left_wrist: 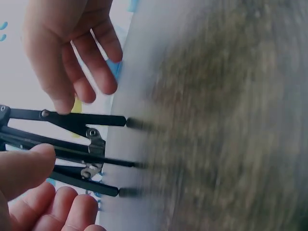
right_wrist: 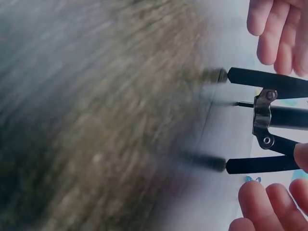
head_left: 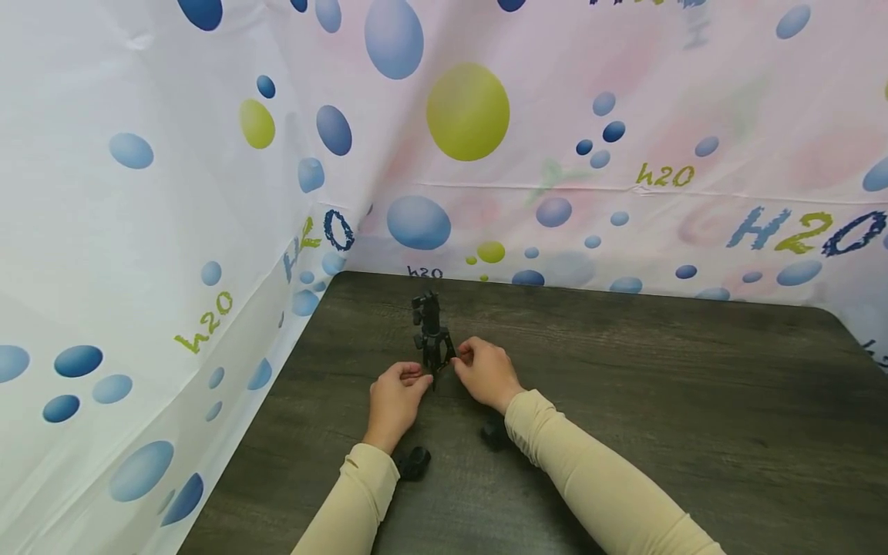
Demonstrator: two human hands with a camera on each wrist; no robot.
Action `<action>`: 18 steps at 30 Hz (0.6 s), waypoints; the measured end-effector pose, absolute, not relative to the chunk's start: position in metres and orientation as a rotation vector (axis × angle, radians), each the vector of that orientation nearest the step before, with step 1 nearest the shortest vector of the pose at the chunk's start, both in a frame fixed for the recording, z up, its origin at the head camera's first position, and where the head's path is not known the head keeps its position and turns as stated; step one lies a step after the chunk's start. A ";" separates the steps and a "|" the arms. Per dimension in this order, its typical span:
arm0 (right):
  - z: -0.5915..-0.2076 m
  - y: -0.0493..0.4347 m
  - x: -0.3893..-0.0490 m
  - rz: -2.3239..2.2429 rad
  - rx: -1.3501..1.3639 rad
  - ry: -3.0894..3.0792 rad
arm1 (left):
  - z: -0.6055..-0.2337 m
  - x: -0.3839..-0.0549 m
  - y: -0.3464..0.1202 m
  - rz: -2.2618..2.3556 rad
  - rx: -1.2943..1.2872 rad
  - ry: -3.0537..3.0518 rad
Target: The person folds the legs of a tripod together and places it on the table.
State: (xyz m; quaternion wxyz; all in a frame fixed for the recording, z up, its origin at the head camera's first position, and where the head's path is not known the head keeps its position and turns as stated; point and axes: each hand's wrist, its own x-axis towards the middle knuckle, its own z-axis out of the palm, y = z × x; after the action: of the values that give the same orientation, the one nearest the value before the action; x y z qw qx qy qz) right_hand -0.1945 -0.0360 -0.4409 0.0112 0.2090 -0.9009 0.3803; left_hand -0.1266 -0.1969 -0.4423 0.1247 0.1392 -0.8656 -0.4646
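A small black tripod point(head_left: 431, 317) stands upright at the table's far left part, knobs on its left side. My left hand point(head_left: 395, 401) is at its near left leg; in the left wrist view the thumb point(left_wrist: 33, 163) lies across a leg point(left_wrist: 108, 161), fingers curled behind. From the right, my right hand point(head_left: 488, 374) pinches another leg point(right_wrist: 262, 166) between thumb and fingers, the fingertips point(right_wrist: 255, 199) showing below it. A metal hinge bracket point(right_wrist: 262, 115) joins the legs, which are slightly spread. The tripod's upper part falls outside both wrist views.
The dark wood-grain table point(head_left: 659, 401) runs to the right and toward me. A white sheet with blue and green dots point(head_left: 468, 112) hangs behind and along the left edge. Small black devices point(head_left: 416, 464) sit beside both cuffs. The tabletop is blurred in the wrist views.
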 end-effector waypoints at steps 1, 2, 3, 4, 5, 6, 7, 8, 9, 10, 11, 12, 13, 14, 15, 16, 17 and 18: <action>-0.440 -0.036 -0.194 1.193 0.650 -2.812 | -0.443 -0.126 -0.196 -1.358 0.393 -2.519; -0.440 -0.036 -0.194 1.196 0.646 -2.816 | -0.443 -0.126 -0.195 -1.359 0.380 -2.517; -0.440 -0.037 -0.194 1.194 0.643 -2.822 | -0.444 -0.126 -0.194 -1.354 0.367 -2.513; -0.440 -0.037 -0.193 1.186 0.645 -2.826 | -0.444 -0.126 -0.193 -1.353 0.361 -2.506; -0.440 -0.037 -0.193 1.186 0.644 -2.830 | -0.444 -0.126 -0.192 -1.347 0.352 -2.500; -0.440 -0.037 -0.193 1.188 0.641 -2.836 | -0.445 -0.127 -0.191 -1.348 0.350 -2.494; -0.439 -0.037 -0.192 1.189 0.641 -2.838 | -0.445 -0.127 -0.190 -1.348 0.349 -2.489; -0.439 -0.037 -0.192 1.190 0.643 -2.839 | -0.446 -0.128 -0.189 -1.350 0.351 -2.486; -0.440 -0.037 -0.192 1.188 0.649 -2.836 | -0.446 -0.128 -0.188 -1.343 0.352 -2.485; -0.440 -0.037 -0.192 1.190 0.654 -2.833 | -0.446 -0.128 -0.188 -1.344 0.357 -2.483; -0.440 -0.037 -0.192 1.196 0.653 -2.832 | -0.447 -0.129 -0.187 -1.341 0.360 -2.485; -0.439 -0.037 -0.192 1.195 0.657 -2.830 | -0.447 -0.129 -0.186 -1.340 0.368 -2.486; -0.439 -0.038 -0.192 1.193 0.659 -2.826 | -0.447 -0.129 -0.186 -1.330 0.366 -2.487; -0.439 -0.038 -0.192 1.194 0.656 -2.826 | -0.447 -0.130 -0.185 -1.319 0.364 -2.487; -0.439 -0.038 -0.192 1.191 0.657 -2.824 | -0.446 -0.130 -0.185 -1.307 0.367 -2.487; -0.438 -0.039 -0.192 1.191 0.654 -2.827 | -0.446 -0.130 -0.184 -1.299 0.369 -2.485; -0.438 -0.039 -0.192 1.190 0.653 -2.828 | -0.446 -0.130 -0.184 -1.291 0.376 -2.486; -0.437 -0.039 -0.192 1.189 0.651 -2.829 | -0.446 -0.131 -0.184 -1.278 0.379 -2.487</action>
State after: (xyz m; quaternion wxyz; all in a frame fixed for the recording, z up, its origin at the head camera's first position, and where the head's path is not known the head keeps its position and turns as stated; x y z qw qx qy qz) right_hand -0.1924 -0.0392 -0.4370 0.0023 0.2076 -0.9017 0.3791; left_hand -0.1309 -0.1836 -0.4459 0.1594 0.1326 -0.8700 -0.4473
